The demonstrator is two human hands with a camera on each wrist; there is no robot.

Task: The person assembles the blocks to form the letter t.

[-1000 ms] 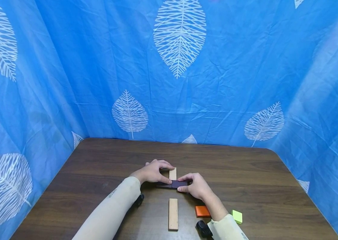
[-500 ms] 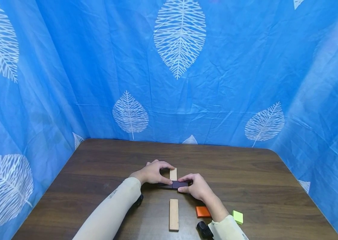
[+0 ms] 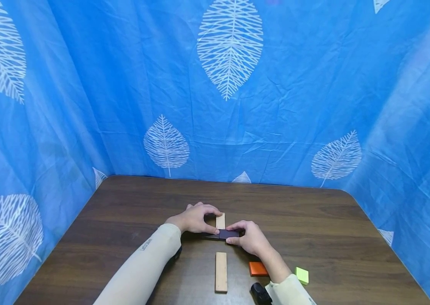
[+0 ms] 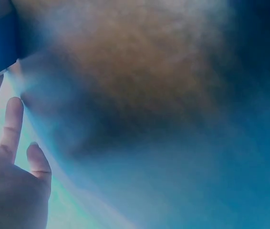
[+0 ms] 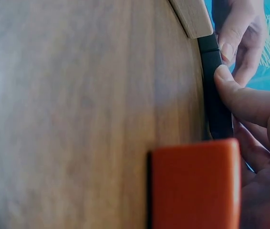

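Observation:
Two dark flat blocks lie end to end on the table, the right dark block (image 3: 229, 234) meeting the left dark block (image 3: 210, 237). A pale wooden block (image 3: 220, 221) stretches away behind their joint. My right hand (image 3: 252, 238) pinches the right dark block between thumb and index finger. My left hand (image 3: 195, 218) spans the pieces: its thumb presses by the dark joint and its index finger touches the wooden block's far end. In the right wrist view both thumbs meet the dark row (image 5: 217, 90). Extended left fingers (image 4: 12, 126) show in the left wrist view.
Another wooden block (image 3: 221, 273) lies lengthwise nearer the person. An orange block (image 3: 258, 269) sits beside my right forearm, and a yellow-green block (image 3: 302, 275) is just past it. Blue leaf-patterned cloth (image 3: 276, 140) surrounds the brown table (image 3: 131, 262) at the back and sides.

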